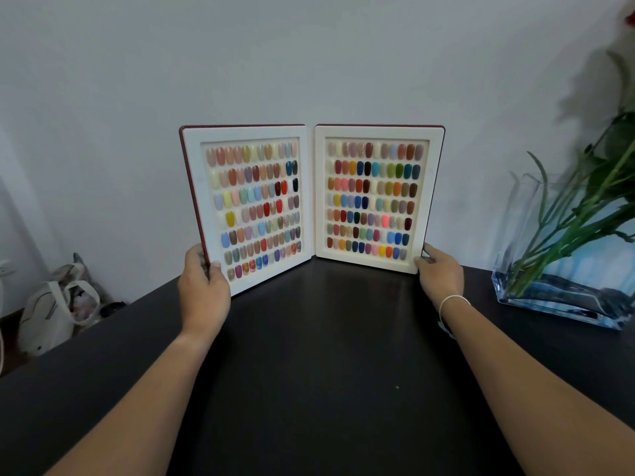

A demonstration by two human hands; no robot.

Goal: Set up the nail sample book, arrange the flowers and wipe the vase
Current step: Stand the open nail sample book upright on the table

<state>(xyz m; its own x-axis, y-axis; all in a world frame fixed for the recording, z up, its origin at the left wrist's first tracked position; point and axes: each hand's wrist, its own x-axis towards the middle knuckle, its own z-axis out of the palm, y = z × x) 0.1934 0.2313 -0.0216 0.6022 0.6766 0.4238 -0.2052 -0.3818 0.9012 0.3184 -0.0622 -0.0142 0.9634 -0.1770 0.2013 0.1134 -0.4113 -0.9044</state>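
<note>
The nail sample book (311,204) was stood open and upright at the far edge of the desk (309,372), its spine vertical. Its lower outer corners were gripped by the left hand (202,286) and the right hand (441,274), equally near; the vase (556,269) was seen well apart, rightward.

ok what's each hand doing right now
Left hand: closed on the lower left edge of the nail sample book.
Right hand: closed on the book's lower right corner.
</note>
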